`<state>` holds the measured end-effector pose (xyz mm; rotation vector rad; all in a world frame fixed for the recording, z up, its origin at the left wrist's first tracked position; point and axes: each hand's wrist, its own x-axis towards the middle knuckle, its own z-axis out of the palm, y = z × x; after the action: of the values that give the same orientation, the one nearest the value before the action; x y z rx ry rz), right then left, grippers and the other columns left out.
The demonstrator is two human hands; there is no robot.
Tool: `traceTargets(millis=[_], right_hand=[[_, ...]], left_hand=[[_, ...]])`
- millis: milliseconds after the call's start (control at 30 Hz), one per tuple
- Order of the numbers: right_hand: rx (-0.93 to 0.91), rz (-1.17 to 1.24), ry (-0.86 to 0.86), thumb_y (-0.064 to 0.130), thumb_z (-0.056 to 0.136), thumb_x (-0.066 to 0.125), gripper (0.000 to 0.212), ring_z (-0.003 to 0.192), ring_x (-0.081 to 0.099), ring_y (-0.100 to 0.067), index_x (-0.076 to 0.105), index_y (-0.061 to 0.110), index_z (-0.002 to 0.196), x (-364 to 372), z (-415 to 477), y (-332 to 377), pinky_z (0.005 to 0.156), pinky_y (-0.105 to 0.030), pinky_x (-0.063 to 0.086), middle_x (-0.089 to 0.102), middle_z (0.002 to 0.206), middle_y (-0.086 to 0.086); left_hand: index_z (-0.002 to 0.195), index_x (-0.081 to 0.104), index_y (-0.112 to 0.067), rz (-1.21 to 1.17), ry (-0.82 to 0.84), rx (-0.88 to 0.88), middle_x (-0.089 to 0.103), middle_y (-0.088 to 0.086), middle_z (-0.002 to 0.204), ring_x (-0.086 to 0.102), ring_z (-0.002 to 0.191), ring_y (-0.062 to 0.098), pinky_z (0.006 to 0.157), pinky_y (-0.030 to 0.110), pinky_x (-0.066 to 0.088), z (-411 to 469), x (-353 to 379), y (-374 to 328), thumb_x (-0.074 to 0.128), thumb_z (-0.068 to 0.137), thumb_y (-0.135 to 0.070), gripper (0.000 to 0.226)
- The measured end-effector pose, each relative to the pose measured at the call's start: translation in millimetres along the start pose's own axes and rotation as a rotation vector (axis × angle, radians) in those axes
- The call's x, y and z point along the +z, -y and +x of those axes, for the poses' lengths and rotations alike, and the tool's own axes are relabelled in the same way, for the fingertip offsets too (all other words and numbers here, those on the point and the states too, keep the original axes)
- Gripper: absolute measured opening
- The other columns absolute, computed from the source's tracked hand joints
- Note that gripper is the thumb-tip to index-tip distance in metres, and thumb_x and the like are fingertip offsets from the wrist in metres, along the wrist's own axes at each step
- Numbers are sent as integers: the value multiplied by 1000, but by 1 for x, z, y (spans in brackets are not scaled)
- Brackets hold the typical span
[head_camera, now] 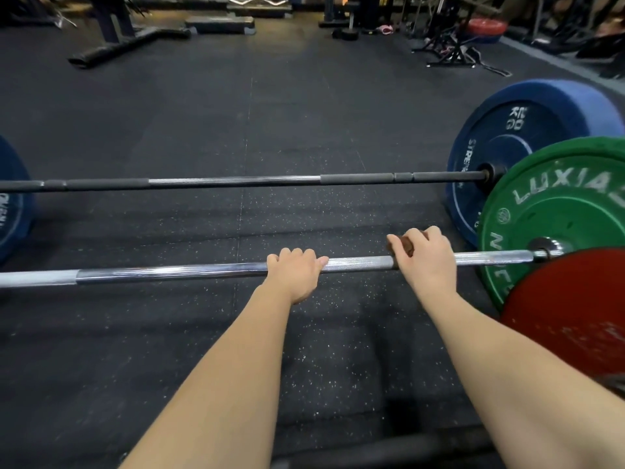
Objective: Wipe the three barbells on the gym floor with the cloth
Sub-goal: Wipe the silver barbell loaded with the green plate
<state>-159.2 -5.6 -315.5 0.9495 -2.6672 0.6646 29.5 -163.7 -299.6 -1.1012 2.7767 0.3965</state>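
Roughly midway along the chrome barbell point(203, 270), the left hand point(294, 275) grips the shaft, its fingers curled over the top and its thumb lying along the steel toward the right. Just to the right on the same bar, the right hand point(424, 262) is closed round a brown cloth point(400, 246) and holds it against the shaft. Only a bunched bit of the cloth shows, between thumb and fingers on the bar's far side. The two hands are near each other but apart, with bare knurled steel between them. Both forearms are bare and reach in from the near side of the bar.

At the chrome barbell's right end a green plate point(554, 211) stands upright, with white lettering on its face. Nearer than this bar, a red plate point(568, 316) overlaps the green plate's lower edge. A dark bar point(389, 450) crosses on the chrome barbell's near side, largely hidden by the arms; whether the red plate sits on it I cannot tell.

Beyond the chrome barbell and about parallel to it lies a black barbell point(236, 180) with a silvery middle section. It has a blue plate point(527, 140) at its right end, partly behind the green one, and a second blue plate point(10, 204) at its left end, cut by the picture's edge. All rest on a black speckled rubber floor point(169, 113). Far beyond the chrome barbell sits a step platform point(220, 24), among blurred gym gear
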Motion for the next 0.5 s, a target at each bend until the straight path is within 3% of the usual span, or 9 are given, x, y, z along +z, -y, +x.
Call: traceTargets(millis=[167,333,500], right_hand=[[-117,4,-1,52,97,60,37,85,53,-27,70,16,98,10,-12,29,70,-39,54,54,95,-6],[-235,68,56,49,95,64,34,79,55,-27,71,17,94,3,-6,15,70,-36,53,53,91,-5],[-133,63,92,49,96,62,31,92,56,-29,68,19,103,-11,4,-20,81,-36,45,50,98,-1]], left_hand=[[129,51,-22,13,69,34,55,7,121,45,112,29,102,44,35,3,-4,4,24,111,-25,33],[126,49,-22,21,77,11,52,6,118,44,112,29,104,47,35,1,-3,0,23,111,-22,30],[123,50,-22,7,43,12,53,6,117,44,111,30,105,47,34,-2,-1,0,24,110,-22,29]])
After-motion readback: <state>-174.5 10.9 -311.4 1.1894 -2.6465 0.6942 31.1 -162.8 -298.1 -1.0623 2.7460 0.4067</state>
